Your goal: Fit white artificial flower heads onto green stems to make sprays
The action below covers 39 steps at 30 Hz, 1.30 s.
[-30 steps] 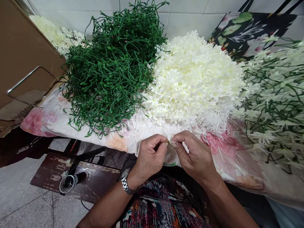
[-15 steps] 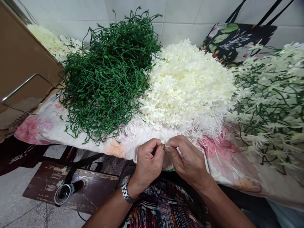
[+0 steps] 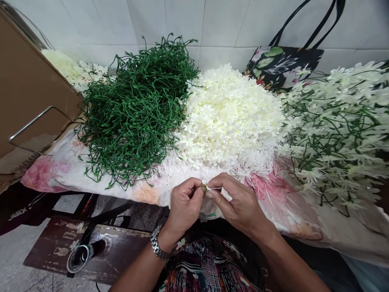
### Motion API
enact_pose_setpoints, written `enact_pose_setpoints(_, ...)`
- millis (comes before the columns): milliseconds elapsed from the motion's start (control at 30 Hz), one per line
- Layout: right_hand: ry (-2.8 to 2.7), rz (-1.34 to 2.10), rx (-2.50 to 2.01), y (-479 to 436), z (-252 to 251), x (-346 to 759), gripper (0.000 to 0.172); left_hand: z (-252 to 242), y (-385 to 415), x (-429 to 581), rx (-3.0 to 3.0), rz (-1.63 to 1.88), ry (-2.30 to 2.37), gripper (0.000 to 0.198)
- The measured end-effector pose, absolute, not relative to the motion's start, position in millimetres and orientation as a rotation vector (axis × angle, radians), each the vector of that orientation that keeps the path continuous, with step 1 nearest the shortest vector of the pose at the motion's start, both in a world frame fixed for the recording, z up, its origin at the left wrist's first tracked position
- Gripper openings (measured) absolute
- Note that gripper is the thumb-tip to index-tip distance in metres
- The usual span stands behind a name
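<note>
My left hand (image 3: 187, 201), with a metal watch (image 3: 158, 243) on its wrist, pinches with thumb and forefinger. My right hand (image 3: 234, 200) pinches too, its fingertips nearly touching the left ones. Between the fingertips shows a small whitish piece (image 3: 204, 182), too small to name. A thin pale stem (image 3: 215, 187) juts from it across the right fingers. Just beyond the hands lies a heap of white artificial blossoms (image 3: 231, 117), with fine white stems (image 3: 258, 162) at its front edge. Below the fingers, a bit of green stem (image 3: 209, 214) rests near my lap.
A pile of green plastic stems (image 3: 130, 109) lies left of the blossoms. White flowers on green stems (image 3: 334, 129) spread at the right. Flowered cloth (image 3: 146, 192) covers the work surface. A cardboard box (image 3: 30, 93), a black floral bag (image 3: 282, 67) and a cup (image 3: 79, 258) surround it.
The camera view has shifted slightly, so the heaps sit a little lower and the bag further left. Both hands keep their pinch; more of the thin pale stem shows now.
</note>
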State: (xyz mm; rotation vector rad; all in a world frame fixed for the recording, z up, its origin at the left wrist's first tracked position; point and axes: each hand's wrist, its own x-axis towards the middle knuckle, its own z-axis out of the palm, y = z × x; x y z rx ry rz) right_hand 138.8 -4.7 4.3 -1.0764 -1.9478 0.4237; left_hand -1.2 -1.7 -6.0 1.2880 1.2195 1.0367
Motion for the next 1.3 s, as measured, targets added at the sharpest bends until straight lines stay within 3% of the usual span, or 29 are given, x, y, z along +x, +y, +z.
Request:
enact_pose_setpoints(333,-1.983,0.698,-1.016,-5.2,16.9,151.9,0.026,-4.9,-1.8,-4.4,1.222,1.038,1.138,0.014)
enact_pose_setpoints(1067,-2.041,0.32,-0.988,-4.5,6.7,148.2,0.019,-3.6,-2.7,-3.4,1.31,1.059,1.155,0.012)
enact_pose_setpoints(1300,-2.024,0.384,-1.017,-7.8,8.1,147.1,0.019,-3.0,-2.1,-3.5,1.305,1.079,1.124,0.011)
